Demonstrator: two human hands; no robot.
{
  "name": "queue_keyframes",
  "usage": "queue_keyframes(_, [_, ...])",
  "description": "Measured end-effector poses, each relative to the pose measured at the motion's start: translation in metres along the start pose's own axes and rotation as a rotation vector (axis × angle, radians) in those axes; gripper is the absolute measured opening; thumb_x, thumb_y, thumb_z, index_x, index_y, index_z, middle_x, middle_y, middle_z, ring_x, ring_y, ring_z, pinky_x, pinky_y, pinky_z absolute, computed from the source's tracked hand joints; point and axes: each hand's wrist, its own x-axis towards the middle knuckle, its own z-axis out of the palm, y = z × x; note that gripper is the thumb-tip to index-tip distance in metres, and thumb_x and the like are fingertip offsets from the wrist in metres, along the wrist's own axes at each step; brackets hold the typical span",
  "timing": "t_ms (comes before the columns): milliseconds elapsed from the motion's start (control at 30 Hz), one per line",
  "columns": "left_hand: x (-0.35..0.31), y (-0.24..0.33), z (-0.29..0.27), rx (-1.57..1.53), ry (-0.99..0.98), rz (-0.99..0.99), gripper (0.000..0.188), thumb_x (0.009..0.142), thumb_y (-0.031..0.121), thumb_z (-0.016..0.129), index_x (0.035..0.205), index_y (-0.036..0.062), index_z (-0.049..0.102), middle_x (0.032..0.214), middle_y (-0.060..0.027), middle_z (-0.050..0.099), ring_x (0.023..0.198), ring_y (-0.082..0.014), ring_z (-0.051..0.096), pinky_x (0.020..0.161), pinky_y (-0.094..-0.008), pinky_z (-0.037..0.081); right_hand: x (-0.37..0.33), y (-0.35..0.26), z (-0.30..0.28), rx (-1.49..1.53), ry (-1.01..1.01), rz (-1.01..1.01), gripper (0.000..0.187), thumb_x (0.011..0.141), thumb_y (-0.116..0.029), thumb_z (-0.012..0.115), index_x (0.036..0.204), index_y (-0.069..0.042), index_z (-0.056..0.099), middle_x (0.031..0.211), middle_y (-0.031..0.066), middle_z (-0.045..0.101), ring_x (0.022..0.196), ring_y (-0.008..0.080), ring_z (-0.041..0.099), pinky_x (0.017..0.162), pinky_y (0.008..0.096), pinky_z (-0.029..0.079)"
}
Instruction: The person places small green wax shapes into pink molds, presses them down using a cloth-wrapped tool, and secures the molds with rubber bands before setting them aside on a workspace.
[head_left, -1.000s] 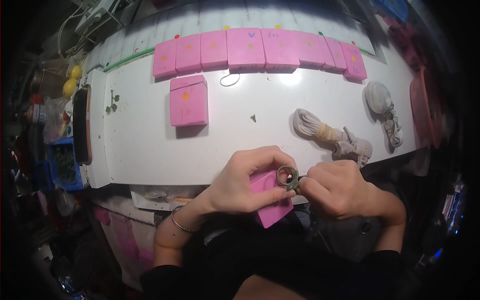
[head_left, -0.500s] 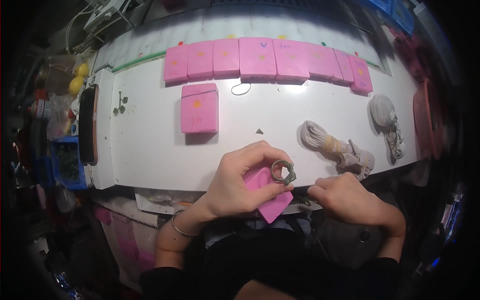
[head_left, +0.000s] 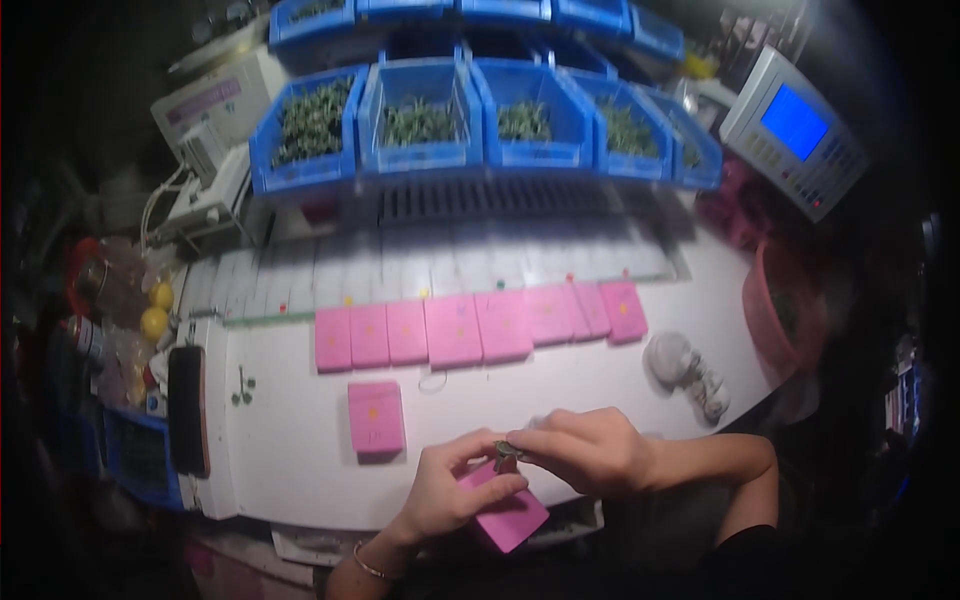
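Note:
My left hand (head_left: pixel 450 487) is closed around a pink rubber block (head_left: pixel 510 520), which is tilted over the near edge of the white bench. Between its thumb and forefinger a small dark green ring-shaped piece (head_left: pixel 506 455) sticks up. My right hand (head_left: pixel 590 452) reaches across from the right, fingers pinched together at the green piece. Whatever its fingertips hold is too small and blurred to make out. Beyond my hands a single pink block (head_left: pixel 375 418) lies on the bench. Farther back stands a row of several pink blocks (head_left: pixel 455 330), with a thin rubber band (head_left: pixel 432 382) in front.
Blue bins (head_left: pixel 425 155) full of small green pieces hang over the back. A device with a blue screen (head_left: pixel 795 120) stands at right, above a pink basket (head_left: pixel 765 320). A white cloth bundle (head_left: pixel 685 372) lies at right, a phone (head_left: pixel 188 410) at left, near a green sprig-like piece (head_left: pixel 243 386).
The view has tipped up, bringing the blue bins and the screen into sight. My right hand has moved left to the green piece. One cloth bundle no longer shows.

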Motion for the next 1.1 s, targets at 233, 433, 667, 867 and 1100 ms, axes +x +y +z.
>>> queue_keyframes(233, [0.008, -0.006, -0.017, -0.113, 0.28, -0.069, 0.023, 0.084, 0.003, 0.062, 0.106, -0.0047, 0.061, 0.083, -0.0043, 0.061, 0.078, -0.0091, 0.056, 0.072, -0.0221, 0.045, 0.121, 0.115, -0.078, 0.268, 0.198, 0.511, 0.011, 0.083, -0.005, 0.059, 0.083, 0.004, 0.065, 0.065, 0.0073, 0.064, 0.054, 0.0114, 0.062, 0.046, 0.0234, 0.048])
queue_keyframes(433, [0.018, -0.03, -0.019, -0.156, 0.334, -0.049, 0.025, 0.09, 0.016, 0.06, 0.104, -0.0045, 0.06, 0.089, -0.0062, 0.061, 0.083, -0.013, 0.059, 0.077, -0.0257, 0.048, 0.205, 0.241, -0.139, 0.601, 0.944, 0.633, 0.044, 0.086, 0.01, 0.042, 0.127, 0.021, 0.031, 0.098, 0.0277, 0.059, 0.08, 0.0308, 0.066, 0.068, 0.0354, 0.058])
queue_keyframes(667, [0.007, -0.027, -0.019, -0.613, 0.552, -0.058, 0.049, 0.087, 0.039, 0.059, 0.112, -0.0028, 0.054, 0.097, -0.0116, 0.06, 0.09, -0.0215, 0.06, 0.086, -0.0335, 0.048, 0.117, 0.113, -0.046, 0.12, 0.488, 0.078, 0.023, 0.083, 0.01, 0.047, 0.098, 0.001, 0.061, 0.084, 0.0102, 0.064, 0.067, 0.0136, 0.062, 0.054, 0.0247, 0.05])
queue_keyframes(867, [0.012, 0.001, 0.0, -0.765, 0.428, -0.192, 0.087, 0.083, 0.074, 0.028, 0.127, -0.0013, 0.039, 0.106, -0.0102, 0.051, 0.106, -0.0243, 0.053, 0.095, -0.0376, 0.043, 0.031, -0.012, -0.017, 0.089, -0.117, -0.141, 0.03, 0.075, -0.006, 0.067, 0.104, -0.002, 0.061, 0.093, 0.0116, 0.059, 0.076, 0.0235, 0.061, 0.062, 0.0304, 0.052])
queue_keyframes(1100, [-0.013, -0.018, 0.01, -0.465, 0.056, -0.196, 0.095, 0.074, 0.069, 0.053, 0.138, 0.003, 0.03, 0.132, -0.0114, 0.045, 0.115, -0.0265, 0.051, 0.092, -0.0422, 0.048, 0.001, -0.016, 0.008, 0.043, -0.01, 0.052, 0.03, 0.076, -0.007, 0.063, 0.107, -0.004, 0.06, 0.105, 0.0154, 0.055, 0.094, 0.0317, 0.057, 0.079, 0.0371, 0.05])
